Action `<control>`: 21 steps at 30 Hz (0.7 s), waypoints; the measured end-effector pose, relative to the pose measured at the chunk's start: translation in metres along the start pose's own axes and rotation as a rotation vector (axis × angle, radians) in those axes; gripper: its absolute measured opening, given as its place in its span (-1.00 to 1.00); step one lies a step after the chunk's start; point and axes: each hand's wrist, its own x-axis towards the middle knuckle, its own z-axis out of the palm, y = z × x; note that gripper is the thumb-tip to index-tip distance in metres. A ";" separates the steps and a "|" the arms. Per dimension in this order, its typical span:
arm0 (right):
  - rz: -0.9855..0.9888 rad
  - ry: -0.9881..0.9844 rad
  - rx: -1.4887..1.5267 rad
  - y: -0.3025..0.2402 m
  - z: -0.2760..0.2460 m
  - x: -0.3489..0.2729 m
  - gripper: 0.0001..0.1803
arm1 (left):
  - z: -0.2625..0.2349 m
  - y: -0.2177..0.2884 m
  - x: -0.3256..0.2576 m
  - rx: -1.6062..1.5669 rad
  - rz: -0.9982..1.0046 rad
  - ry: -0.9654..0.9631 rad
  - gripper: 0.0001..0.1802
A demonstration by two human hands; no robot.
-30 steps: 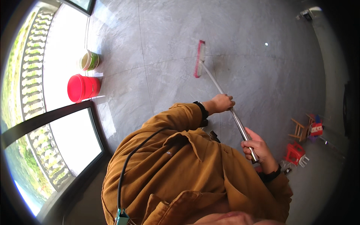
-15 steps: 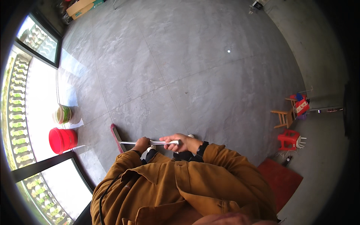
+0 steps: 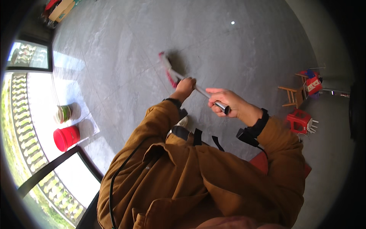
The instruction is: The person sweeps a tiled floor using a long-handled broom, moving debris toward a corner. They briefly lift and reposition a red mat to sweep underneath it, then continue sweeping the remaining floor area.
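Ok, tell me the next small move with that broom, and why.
Probably draw the broom head back across the grey floor toward the feet. It sits at the far end of its reach, the left hand low on the metal handle and the right hand at its top end.

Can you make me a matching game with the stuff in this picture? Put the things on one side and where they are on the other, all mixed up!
Things:
1. red bucket
2. broom
3. small wooden chair
4. red plastic stool

Places:
A. held in both hands, left hand lower on the handle, right hand at the top end
B. on the floor by the window, beside a green-banded pot
C. far right, lower down, nearest the person's right elbow
D. far right, just above the red stool

Pairs: 1-B, 2-A, 3-D, 4-C
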 end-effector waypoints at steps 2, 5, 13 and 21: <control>-0.055 0.078 -0.151 0.011 -0.002 -0.030 -0.14 | -0.003 0.031 0.017 -0.056 0.079 0.044 -0.90; -0.121 0.047 -0.245 0.020 -0.015 -0.074 -0.17 | -0.010 0.072 0.020 0.037 0.201 0.045 -0.89; 0.109 -0.311 0.096 0.071 -0.070 -0.067 -0.25 | 0.002 0.065 -0.073 0.138 0.090 -0.516 -0.80; 0.372 -0.264 0.246 0.087 -0.072 0.031 -0.31 | 0.054 0.002 -0.136 0.128 -0.022 -0.800 -0.79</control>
